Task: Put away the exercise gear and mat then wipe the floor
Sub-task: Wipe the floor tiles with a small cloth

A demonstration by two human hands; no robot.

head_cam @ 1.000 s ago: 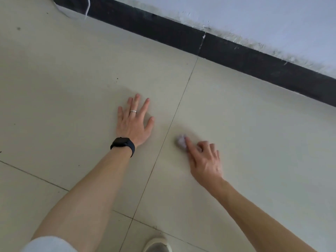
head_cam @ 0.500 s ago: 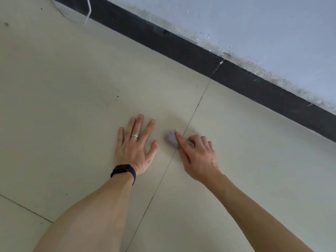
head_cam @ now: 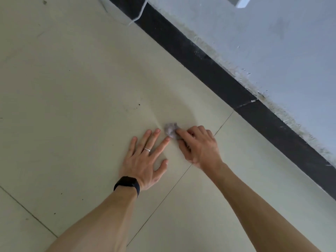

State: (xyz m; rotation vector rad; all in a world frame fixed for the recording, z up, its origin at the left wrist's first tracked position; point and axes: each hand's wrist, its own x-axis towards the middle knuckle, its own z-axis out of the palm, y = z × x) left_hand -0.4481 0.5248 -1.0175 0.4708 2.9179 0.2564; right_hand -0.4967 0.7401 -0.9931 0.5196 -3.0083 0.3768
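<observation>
A small crumpled greyish wad of tissue [head_cam: 170, 129] lies on the pale tiled floor [head_cam: 72, 88]. My right hand [head_cam: 198, 146] holds the wad against the floor, its index finger stretched over it and the other fingers curled behind it. My left hand [head_cam: 145, 160] rests flat on the floor just left of the wad, fingers spread, with a ring on one finger and a black band on the wrist. The tip of its index finger lies close to the wad.
A black skirting board [head_cam: 218, 73] runs diagonally below a pale blue-grey wall [head_cam: 272, 42]. A thin white cable [head_cam: 140, 13] hangs down to the floor at the top. Small dark specks [head_cam: 139, 104] dot the tiles. Grout lines cross the floor.
My right hand has slid the wad leftward across the grout line, close to my left hand's fingertips. The view has shifted, so the wall looms larger at the right.
</observation>
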